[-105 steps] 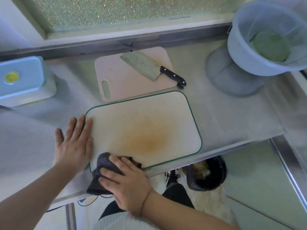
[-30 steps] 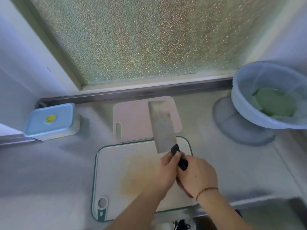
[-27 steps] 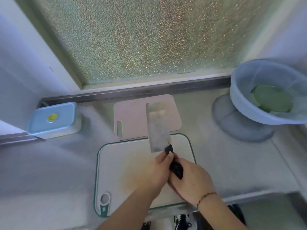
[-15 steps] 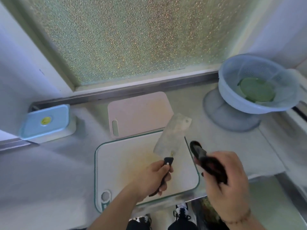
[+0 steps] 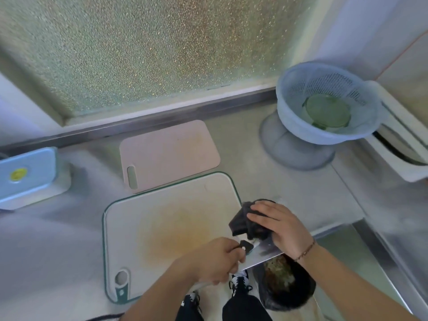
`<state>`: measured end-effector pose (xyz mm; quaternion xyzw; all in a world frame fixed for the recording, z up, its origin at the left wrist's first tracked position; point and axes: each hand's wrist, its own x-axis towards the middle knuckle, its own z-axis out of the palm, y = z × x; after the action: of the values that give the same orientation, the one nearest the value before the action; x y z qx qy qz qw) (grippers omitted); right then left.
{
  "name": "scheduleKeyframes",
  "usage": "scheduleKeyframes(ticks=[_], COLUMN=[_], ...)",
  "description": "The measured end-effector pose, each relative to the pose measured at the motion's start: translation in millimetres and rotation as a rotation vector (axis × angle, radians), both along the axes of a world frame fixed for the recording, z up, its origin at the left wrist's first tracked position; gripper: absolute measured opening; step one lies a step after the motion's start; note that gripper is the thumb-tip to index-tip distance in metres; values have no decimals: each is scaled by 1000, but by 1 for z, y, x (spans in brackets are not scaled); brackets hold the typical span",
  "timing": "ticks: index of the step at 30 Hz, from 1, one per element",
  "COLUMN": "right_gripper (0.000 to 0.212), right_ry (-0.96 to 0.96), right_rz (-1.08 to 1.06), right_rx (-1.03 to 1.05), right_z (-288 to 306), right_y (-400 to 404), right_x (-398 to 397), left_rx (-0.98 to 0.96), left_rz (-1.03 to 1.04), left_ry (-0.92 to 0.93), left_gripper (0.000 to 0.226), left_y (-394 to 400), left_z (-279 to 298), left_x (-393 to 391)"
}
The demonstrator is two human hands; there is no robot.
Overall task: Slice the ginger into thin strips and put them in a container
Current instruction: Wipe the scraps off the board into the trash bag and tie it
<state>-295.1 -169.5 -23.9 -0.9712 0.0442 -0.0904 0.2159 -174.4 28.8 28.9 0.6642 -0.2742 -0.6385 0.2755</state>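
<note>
Moved: since half a second ago the cleaver (image 5: 264,253) has swung over the counter's front edge, and the right hand (image 5: 281,227) has brought the dark cloth (image 5: 246,224) onto its blade.
Left hand (image 5: 214,260): fingers curled tight round the black handle.
Right hand: fingers pressed together, flat on the cloth, wiping.
Below the fingers: a black bin (image 5: 287,286) on the floor.
Left of the fingers: a stained white cutting board (image 5: 162,228); beyond it, a pink board (image 5: 169,154).
Ginger: cannot tell where; none shows.
Far left: a blue-lidded container (image 5: 27,174).
Far right: a colander (image 5: 328,103).
</note>
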Motion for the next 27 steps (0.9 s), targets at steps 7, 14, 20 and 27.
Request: scheduleKeyframes(ticks=[7, 14, 20, 27], right_gripper=[45, 28, 41, 39], right_ry=[-313, -765, -473, -104], right_rz=[5, -396, -202, -56], right_rx=[174, 276, 207, 8], right_z=[34, 85, 49, 3], right_y=[62, 43, 37, 43], right_x=[29, 9, 2, -5], left_rx=[9, 41, -11, -25], left_rz=[-109, 42, 38, 29], left_ry=[-69, 5, -17, -104], left_gripper=[28, 26, 23, 26], left_y=[-11, -6, -5, -6], left_z=[-3, -1, -2, -5], left_x=[-4, 3, 17, 20])
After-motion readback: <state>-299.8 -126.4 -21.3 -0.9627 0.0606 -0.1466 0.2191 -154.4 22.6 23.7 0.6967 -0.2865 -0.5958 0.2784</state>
